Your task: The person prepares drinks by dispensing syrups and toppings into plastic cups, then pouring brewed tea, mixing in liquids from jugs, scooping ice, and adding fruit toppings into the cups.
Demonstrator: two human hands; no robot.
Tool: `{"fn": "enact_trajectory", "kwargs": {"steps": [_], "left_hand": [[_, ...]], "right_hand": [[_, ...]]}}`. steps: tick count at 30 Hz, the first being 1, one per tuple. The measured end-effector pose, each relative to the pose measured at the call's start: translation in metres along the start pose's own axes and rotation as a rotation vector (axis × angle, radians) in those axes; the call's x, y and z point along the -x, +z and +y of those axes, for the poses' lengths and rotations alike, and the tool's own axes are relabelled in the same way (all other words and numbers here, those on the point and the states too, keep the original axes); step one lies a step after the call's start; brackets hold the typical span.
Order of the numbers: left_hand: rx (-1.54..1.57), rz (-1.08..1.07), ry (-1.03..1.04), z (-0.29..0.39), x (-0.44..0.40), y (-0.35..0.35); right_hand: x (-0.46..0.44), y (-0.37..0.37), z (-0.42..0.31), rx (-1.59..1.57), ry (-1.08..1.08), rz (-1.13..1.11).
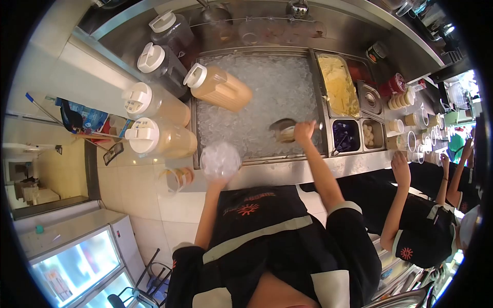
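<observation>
A clear, white-lidded plastic pitcher of beige liquid (173,140) stands at the steel table's (334,164) left edge; near the front left corner, your left hand's (219,184) grip wraps a clear, round plastic cup of ice (221,160). Rightward, your right hand's (305,132) grip clamps a metal scoop (283,126) over crushed ice (262,82).

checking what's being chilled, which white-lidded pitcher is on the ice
The orange-tan pitcher inside the ice bin; the other four pitchers stand outside its left edge.
</observation>
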State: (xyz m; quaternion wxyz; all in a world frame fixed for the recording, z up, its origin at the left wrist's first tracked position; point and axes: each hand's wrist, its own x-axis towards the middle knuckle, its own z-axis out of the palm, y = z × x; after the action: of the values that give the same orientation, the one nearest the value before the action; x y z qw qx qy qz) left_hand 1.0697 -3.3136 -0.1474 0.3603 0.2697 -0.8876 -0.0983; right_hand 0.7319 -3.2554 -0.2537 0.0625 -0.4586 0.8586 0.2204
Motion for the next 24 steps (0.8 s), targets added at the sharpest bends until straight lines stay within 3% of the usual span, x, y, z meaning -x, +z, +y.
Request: {"fn": "enact_trajectory", "kwargs": {"steps": [2,4,6,8,10,13,17,19,22,24], "left_hand": [[0.021,-0.112,-0.046,0.005,0.034,0.0],[0.679,-0.132,-0.6,0.014,0.059,-0.002],[0.735,-0.212,-0.586,0.007,0.087,0.004],[0.794,-0.293,-0.572,0.004,0.092,0.006],[0.891,-0.062,-0.497,0.022,0.068,-0.002],[1.013,0.019,-0.493,0.024,0.06,-0.004],[0.941,-0.043,-0.499,0.018,0.036,0.004],[0.748,-0.082,-0.486,0.016,0.022,0.018],[0.579,-0.117,-0.475,0.02,-0.012,0.037],[0.627,-0.124,-0.518,0.027,-0.033,0.049]], "right_hand": [[0.008,0.017,-0.015,-0.248,0.075,-0.161],[0.022,0.008,-0.035,-0.354,0.088,-0.232],[0.025,0.006,-0.047,-0.563,0.107,-0.372],[0.028,0.014,-0.06,-0.62,0.123,-0.373],[0.024,0.028,-0.064,-0.668,0.134,-0.374],[0.011,0.029,-0.052,-0.676,0.035,-0.393],[0.015,-0.06,0.01,-0.566,-0.075,0.109],[0.025,-0.113,0.043,-0.522,-0.098,0.459],[0.067,-0.207,0.085,-0.38,-0.097,0.601],[0.098,-0.251,0.095,-0.353,-0.112,0.663]]}}
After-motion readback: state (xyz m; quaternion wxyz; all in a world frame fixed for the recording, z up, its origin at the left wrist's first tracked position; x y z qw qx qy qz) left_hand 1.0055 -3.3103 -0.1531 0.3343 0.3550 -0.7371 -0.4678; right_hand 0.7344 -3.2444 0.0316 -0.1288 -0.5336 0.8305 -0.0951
